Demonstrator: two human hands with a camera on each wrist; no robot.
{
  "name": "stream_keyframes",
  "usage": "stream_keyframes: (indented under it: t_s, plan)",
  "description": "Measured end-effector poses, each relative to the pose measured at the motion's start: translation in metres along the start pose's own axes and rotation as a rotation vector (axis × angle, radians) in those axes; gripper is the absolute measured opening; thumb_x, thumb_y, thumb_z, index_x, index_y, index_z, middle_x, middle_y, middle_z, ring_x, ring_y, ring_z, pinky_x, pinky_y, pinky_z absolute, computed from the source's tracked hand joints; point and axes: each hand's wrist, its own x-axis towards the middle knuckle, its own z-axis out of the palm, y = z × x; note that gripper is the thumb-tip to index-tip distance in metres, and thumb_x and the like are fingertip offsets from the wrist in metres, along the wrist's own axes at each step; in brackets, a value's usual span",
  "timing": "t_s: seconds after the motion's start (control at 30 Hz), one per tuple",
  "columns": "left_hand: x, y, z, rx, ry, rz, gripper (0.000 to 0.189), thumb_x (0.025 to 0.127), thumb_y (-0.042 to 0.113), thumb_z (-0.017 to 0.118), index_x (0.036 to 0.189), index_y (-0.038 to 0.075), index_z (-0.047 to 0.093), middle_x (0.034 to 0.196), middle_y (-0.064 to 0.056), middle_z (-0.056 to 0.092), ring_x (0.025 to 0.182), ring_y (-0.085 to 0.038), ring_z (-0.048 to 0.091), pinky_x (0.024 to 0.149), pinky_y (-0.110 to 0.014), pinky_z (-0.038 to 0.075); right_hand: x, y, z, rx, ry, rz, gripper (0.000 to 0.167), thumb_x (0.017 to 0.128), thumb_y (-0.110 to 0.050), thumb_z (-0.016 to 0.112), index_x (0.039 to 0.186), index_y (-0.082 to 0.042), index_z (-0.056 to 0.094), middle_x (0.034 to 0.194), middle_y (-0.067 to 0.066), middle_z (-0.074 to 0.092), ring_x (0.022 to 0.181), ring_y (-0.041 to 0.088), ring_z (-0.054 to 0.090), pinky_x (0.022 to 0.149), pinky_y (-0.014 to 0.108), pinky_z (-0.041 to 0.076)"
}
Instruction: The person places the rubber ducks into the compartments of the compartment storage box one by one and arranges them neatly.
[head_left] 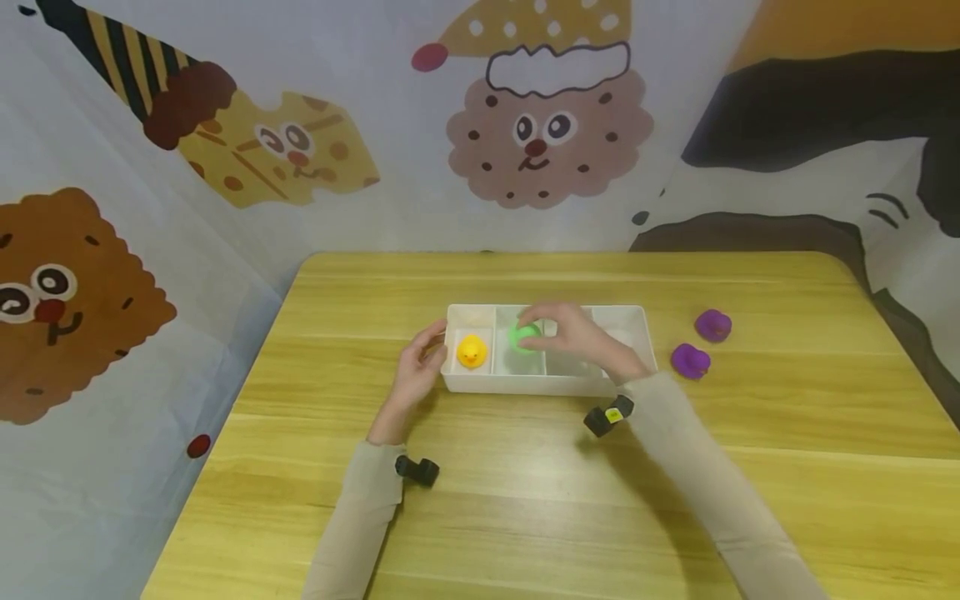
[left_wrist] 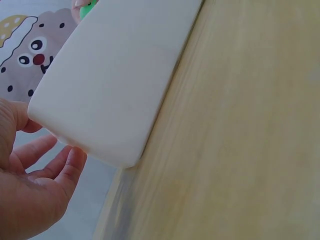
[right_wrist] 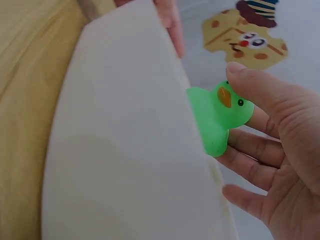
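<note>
A white divided box (head_left: 525,384) stands on the table, its long side towards me. In its leftmost compartment sits a yellow rubber duck (head_left: 472,352). My right hand (head_left: 573,333) pinches a green rubber duck (head_left: 527,336) between thumb and fingers at the second compartment from the left. The right wrist view shows this green duck (right_wrist: 215,117) partly above the rim, its lower part hidden by the box wall. At the box's left end, my left hand (head_left: 417,371) holds the wall, thumb at the rim and fingertips against the outside. My right hand and forearm partly cover the right-hand compartments.
Two purple rubber ducks, a farther one (head_left: 713,326) and a nearer one (head_left: 691,361), lie on the wooden table (head_left: 495,517) to the right of the box. Behind the table hangs a cloth (head_left: 405,167) printed with cartoon biscuits and cheese.
</note>
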Motion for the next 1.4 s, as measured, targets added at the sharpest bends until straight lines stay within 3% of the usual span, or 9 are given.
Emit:
stream_keyframes:
  t_s: [0.33, 0.53, 0.63, 0.73, 0.83, 1.0, 1.13, 1.4]
  plan:
    - [0.0, -0.001, 0.0, 0.002, -0.006, 0.005, 0.041, 0.09, -0.013, 0.044, 0.13, -0.019, 0.039, 0.135, -0.035, 0.038, 0.12, -0.049, 0.04, 0.097, -0.032, 0.043, 0.008, -0.003, 0.019, -0.201, -0.068, 0.026, 0.021, 0.079, -0.021, 0.075, 0.095, -0.01, 0.069, 0.102, 0.004, 0.069, 0.098, 0.021, 0.062, 0.093, 0.038, 0.047]
    - [0.0, -0.001, -0.001, 0.016, -0.004, 0.007, 0.041, 0.09, -0.012, 0.045, 0.13, -0.018, 0.039, 0.135, -0.034, 0.039, 0.12, -0.048, 0.041, 0.096, -0.031, 0.043, 0.008, -0.006, 0.024, -0.234, -0.136, 0.084, 0.021, 0.08, -0.026, 0.074, 0.096, -0.013, 0.069, 0.1, 0.0, 0.069, 0.095, 0.017, 0.061, 0.089, 0.036, 0.049]
    - [0.0, -0.001, -0.001, 0.022, -0.002, 0.007, 0.041, 0.09, -0.012, 0.045, 0.13, -0.018, 0.04, 0.135, -0.033, 0.04, 0.12, -0.047, 0.042, 0.096, -0.032, 0.043, 0.008, -0.007, 0.026, -0.275, -0.157, 0.089, 0.02, 0.081, -0.026, 0.073, 0.095, -0.012, 0.069, 0.094, -0.002, 0.068, 0.085, 0.013, 0.061, 0.081, 0.031, 0.051]
    - [0.0, -0.001, -0.001, 0.026, -0.006, 0.008, 0.041, 0.09, -0.011, 0.045, 0.13, -0.018, 0.04, 0.135, -0.033, 0.04, 0.12, -0.047, 0.042, 0.097, -0.037, 0.043, 0.009, -0.007, 0.028, -0.341, -0.177, 0.069, 0.008, 0.084, -0.019, 0.069, 0.083, -0.011, 0.068, 0.078, -0.005, 0.066, 0.069, 0.008, 0.056, 0.07, 0.026, 0.05]
    - [0.0, 0.0, -0.001, 0.026, -0.014, 0.011, 0.041, 0.09, -0.011, 0.045, 0.131, -0.018, 0.039, 0.135, -0.034, 0.039, 0.12, -0.048, 0.041, 0.099, -0.044, 0.042, 0.009, -0.007, 0.029, -0.385, -0.191, 0.033, 0.014, 0.084, -0.011, 0.067, 0.071, -0.01, 0.064, 0.065, -0.005, 0.06, 0.058, 0.008, 0.05, 0.062, 0.024, 0.048]
    - [0.0, 0.0, -0.001, 0.03, -0.013, 0.013, 0.041, 0.09, -0.012, 0.045, 0.13, -0.019, 0.039, 0.135, -0.034, 0.039, 0.12, -0.048, 0.041, 0.099, -0.044, 0.042, 0.008, -0.004, 0.03, -0.398, -0.202, 0.011, 0.006, 0.082, -0.013, 0.071, 0.079, -0.008, 0.068, 0.075, -0.001, 0.068, 0.066, 0.01, 0.06, 0.069, 0.026, 0.052]
    - [0.0, 0.0, -0.001, 0.029, -0.016, 0.014, 0.041, 0.09, -0.011, 0.045, 0.13, -0.018, 0.039, 0.135, -0.035, 0.039, 0.12, -0.049, 0.04, 0.1, -0.047, 0.041, 0.008, -0.003, 0.029, -0.384, -0.225, 0.025, 0.009, 0.083, -0.017, 0.071, 0.086, -0.008, 0.07, 0.084, 0.002, 0.071, 0.076, 0.015, 0.065, 0.076, 0.03, 0.053]
    - [0.0, 0.001, 0.0, 0.023, -0.014, 0.001, 0.041, 0.091, -0.011, 0.044, 0.131, -0.018, 0.039, 0.135, -0.035, 0.038, 0.121, -0.049, 0.04, 0.1, -0.049, 0.04, 0.009, -0.011, 0.021, -0.316, -0.349, 0.102, 0.016, 0.081, -0.017, 0.072, 0.094, -0.008, 0.069, 0.093, 0.002, 0.07, 0.087, 0.018, 0.064, 0.083, 0.034, 0.051]
